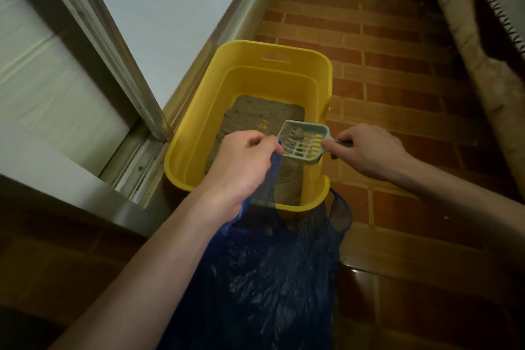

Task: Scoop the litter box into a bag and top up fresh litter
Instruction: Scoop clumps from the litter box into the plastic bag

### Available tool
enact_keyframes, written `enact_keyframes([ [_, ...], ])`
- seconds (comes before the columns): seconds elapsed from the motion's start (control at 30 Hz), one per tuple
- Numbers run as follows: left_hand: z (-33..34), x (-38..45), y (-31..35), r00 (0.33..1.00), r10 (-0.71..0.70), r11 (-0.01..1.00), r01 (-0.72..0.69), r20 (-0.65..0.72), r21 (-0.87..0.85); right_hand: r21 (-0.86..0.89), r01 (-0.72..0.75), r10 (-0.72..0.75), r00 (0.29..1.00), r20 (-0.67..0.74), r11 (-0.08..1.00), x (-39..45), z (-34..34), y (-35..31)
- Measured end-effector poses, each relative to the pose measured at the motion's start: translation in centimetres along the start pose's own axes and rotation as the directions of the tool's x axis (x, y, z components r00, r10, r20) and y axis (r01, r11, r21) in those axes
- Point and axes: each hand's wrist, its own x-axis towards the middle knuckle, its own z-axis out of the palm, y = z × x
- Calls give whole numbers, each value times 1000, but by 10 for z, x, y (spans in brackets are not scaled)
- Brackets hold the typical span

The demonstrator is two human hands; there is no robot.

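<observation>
A yellow plastic litter box [321,71] stands on the brick floor with grey-brown litter [255,115] on its bottom. My right hand [369,150] grips the handle of a pale slotted scoop [304,140], held above the box's near right side. A small clump lies in the scoop's far end. My left hand [241,167] pinches the rim of a dark blue plastic bag [272,278], lifting it beside the scoop. The bag hangs down in front of the box's near wall, its other handle loop drooping at the right.
A metal-framed sliding door [93,25] and its floor track [136,162] run along the box's left side. Red brick floor [392,71] stretches to the right and beyond. A beige fabric-covered edge [466,45] borders the far right.
</observation>
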Motion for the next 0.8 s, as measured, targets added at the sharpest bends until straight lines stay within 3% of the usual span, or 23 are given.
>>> enact_keyframes([
  [0.33,12,-12,8,1000,10,999,-11,23,42,151,-56,49,997,53,987,-37,-4,9],
  [0.47,13,-21,19,981,-63,998,60,184,18,131,-68,61,997,54,989,-45,-5,5],
  [0.6,14,-30,26,914,-130,991,110,385,74,135,-70,65,997,44,988,-52,-10,3],
  [0.67,16,-31,24,926,-123,990,87,358,114,139,-74,69,997,36,987,-55,-11,2],
  [0.8,15,-27,12,994,-26,978,3,108,209,136,-76,71,997,41,988,-60,-10,2],
])
